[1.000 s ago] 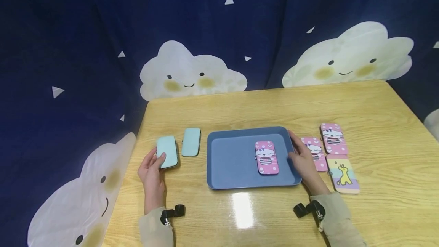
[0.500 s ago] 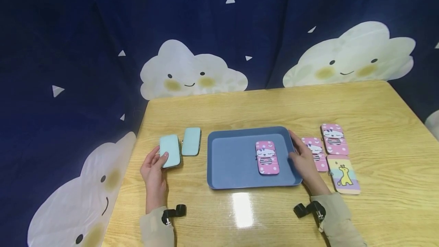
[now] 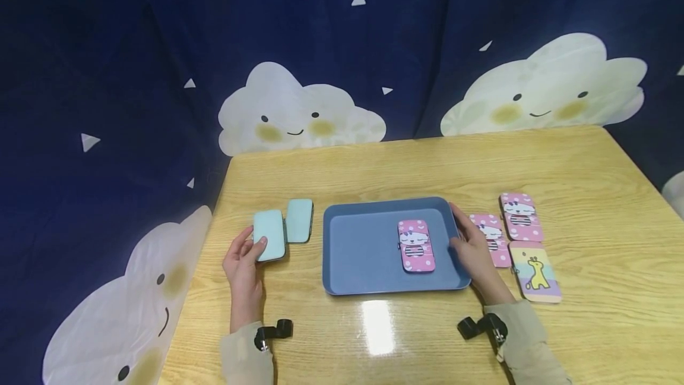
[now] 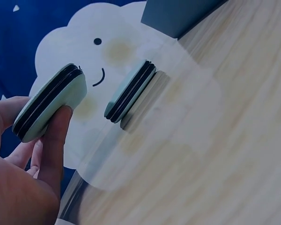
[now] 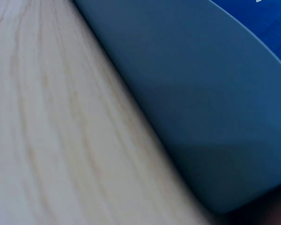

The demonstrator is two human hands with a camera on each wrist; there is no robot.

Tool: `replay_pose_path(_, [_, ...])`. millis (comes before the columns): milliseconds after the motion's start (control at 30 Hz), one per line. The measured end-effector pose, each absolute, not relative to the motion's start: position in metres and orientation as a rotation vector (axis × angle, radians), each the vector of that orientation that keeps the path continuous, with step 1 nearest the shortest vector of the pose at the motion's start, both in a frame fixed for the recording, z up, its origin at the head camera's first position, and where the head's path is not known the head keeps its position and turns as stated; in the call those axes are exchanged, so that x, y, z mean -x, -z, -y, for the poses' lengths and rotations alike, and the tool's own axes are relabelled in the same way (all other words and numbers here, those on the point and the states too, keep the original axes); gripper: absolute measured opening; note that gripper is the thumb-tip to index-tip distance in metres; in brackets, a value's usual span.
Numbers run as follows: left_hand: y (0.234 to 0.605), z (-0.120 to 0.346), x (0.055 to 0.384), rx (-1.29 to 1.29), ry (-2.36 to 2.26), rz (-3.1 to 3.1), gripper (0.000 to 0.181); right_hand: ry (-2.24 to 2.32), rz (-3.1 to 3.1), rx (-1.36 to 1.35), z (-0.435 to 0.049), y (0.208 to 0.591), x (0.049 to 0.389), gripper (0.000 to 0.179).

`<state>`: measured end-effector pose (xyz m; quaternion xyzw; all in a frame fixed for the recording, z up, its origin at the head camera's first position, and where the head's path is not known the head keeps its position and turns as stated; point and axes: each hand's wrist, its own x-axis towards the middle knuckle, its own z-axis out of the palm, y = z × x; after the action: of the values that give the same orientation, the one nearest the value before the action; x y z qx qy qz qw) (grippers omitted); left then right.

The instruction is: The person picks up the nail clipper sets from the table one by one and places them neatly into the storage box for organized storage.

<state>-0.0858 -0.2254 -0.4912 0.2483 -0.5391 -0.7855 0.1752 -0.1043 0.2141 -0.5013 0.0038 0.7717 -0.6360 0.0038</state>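
My left hand (image 3: pixel 244 263) pinches a small mint-green clasp case (image 3: pixel 269 234) between thumb and fingers. In the left wrist view this case (image 4: pixel 50 103) is closed, its dark metal edge showing, and it is held above the table. A second mint-green case (image 3: pixel 300 220) lies just beyond it on the table. With its thumb inside the rim, my right hand (image 3: pixel 475 254) grips the right side of a blue-grey tray (image 3: pixel 352 287). On the tray's right half lies a pink cat-print case (image 3: pixel 415 246). Only the tray's outer wall (image 5: pixel 187 84) fills the right wrist view.
Right of the tray lie two more pink cat-print cases, one partly behind the right hand (image 3: pixel 490 241) and one farther back (image 3: pixel 521 217). A giraffe-print case (image 3: pixel 534 272) is in front of them. A dark blue cloud-print curtain (image 3: pixel 406 28) borders the wooden table (image 3: pixel 395 171).
My left hand has moved slightly to the right with the mint-green case, which now overlaps the edge of the second one in the head view. The right hand and tray stay put.
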Motion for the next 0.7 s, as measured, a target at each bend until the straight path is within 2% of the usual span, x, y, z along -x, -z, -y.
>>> replay_pose_path(700, [0.4907,0.2164,0.0853,-0.663,2.239,1.556,0.044,2.008,-2.405,-0.007,-0.2142,0.4999,0.1040,0.076])
